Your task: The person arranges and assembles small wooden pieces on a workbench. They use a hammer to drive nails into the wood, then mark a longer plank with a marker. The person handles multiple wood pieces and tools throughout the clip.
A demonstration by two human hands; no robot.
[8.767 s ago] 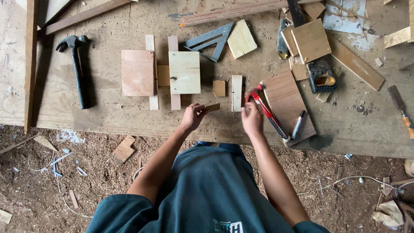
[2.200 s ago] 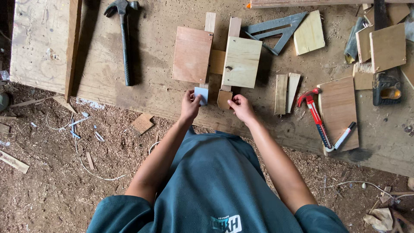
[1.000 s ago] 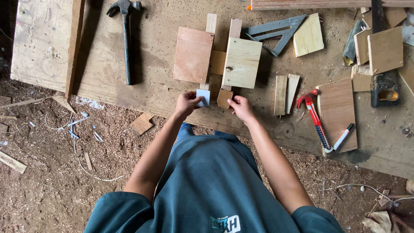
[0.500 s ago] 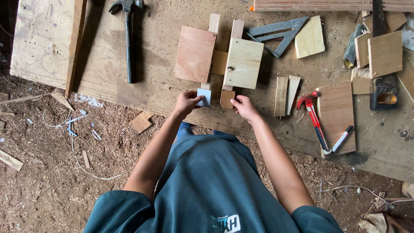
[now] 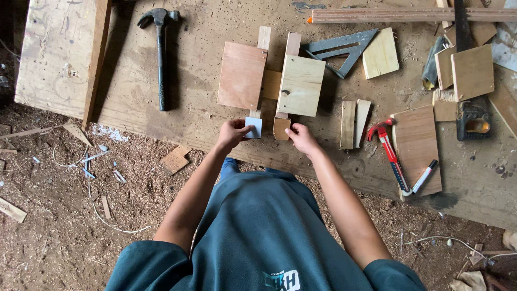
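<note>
Wooden offcuts cover our bench [image 5: 161, 124]. Our left hand [image 5: 232, 133] pinches a small pale square of sandpaper [image 5: 253, 127] against the near end of a slat, just left of a small wood block [image 5: 281, 128]. Our right hand [image 5: 301, 139] touches that block, fingers loosely curled, gripping nothing. Sanding seems underway; next calls for steady rubbing strokes.

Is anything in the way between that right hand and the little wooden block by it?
Nothing visible. The right hand is already at the small wooden block, its fingers at the block's edge. The left hand holds a pale square piece just beside it.
</note>
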